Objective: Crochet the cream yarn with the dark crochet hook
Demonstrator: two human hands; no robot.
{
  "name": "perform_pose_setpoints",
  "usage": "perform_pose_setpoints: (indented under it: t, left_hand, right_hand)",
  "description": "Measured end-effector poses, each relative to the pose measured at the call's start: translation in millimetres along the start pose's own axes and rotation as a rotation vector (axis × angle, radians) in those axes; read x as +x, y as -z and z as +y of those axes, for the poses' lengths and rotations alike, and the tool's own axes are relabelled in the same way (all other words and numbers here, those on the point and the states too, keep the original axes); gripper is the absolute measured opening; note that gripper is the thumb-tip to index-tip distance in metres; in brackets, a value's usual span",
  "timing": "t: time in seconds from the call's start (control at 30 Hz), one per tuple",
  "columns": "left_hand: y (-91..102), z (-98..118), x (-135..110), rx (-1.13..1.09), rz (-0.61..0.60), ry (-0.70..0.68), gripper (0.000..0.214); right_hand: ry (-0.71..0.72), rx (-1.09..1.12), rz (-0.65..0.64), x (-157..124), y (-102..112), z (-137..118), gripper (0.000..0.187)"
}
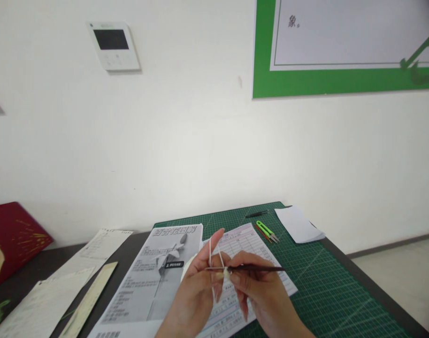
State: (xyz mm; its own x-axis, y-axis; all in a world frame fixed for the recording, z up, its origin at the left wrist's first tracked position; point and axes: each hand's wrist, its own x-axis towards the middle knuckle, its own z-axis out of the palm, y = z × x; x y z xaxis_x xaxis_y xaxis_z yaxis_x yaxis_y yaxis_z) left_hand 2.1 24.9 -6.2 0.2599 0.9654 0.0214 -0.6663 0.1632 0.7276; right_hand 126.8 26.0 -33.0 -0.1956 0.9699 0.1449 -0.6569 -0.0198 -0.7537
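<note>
My right hand (pixel 265 288) grips a crochet hook (pixel 262 268) by its dark handle, with the thin shaft pointing left. White yarn (pixel 210 253) runs over the raised index finger of my left hand (pixel 189 295) and down between the fingers. Where the two hands meet, a small pale crocheted piece (pixel 226 273) sits at the hook, pinched by my left thumb and fingers. Part of a white rounded thing (pixel 187 268), perhaps the yarn ball, shows behind my left hand. Beneath the hands lies a printed table sheet (pixel 235 310).
A green cutting mat (pixel 327 286) covers the dark table. On it lie green thread snips (pixel 265 228), a black slim tool (pixel 256 214) and white paper (pixel 299 224). To the left are a printed picture sheet (pixel 137 281), a ruler-like strip (pixel 91 298), papers (pixel 49 300) and a red bag-like item (pixel 17 239).
</note>
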Motion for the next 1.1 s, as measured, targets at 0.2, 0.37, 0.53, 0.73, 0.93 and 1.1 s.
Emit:
perform_pose_setpoints:
  t: [0.2,0.37,0.53,0.73,0.93,1.1]
  left_hand:
    - [2.9,1,0,-0.048,-0.030,0.000,0.058]
    - [5.4,-2,1,-0.092,-0.105,-0.009,0.058]
    - [7.5,-3,1,-0.096,-0.168,-0.019,0.057]
    - [9.1,4,-1,-0.064,-0.200,-0.061,0.059]
    - [12.6,5,-6,0.095,-0.186,-0.084,0.058]
    - [3.6,0,-10,0.205,-0.073,-0.214,0.051]
  right_hand:
    - [-0.089,0.050,0.032,0,-1,1,0.039]
    - [-0.093,0.071,-0.039,-1,-3,4,0.030]
    - [-0.058,0.019,-0.092,0,-4,10,0.028]
    - [0.055,-0.021,-0.071,0,-2,10,0.037]
    - [-0.095,0.244,-0.005,0,3,2,0.019]
    - [-0.115,0.339,0.051,-1,2,0,0.017]
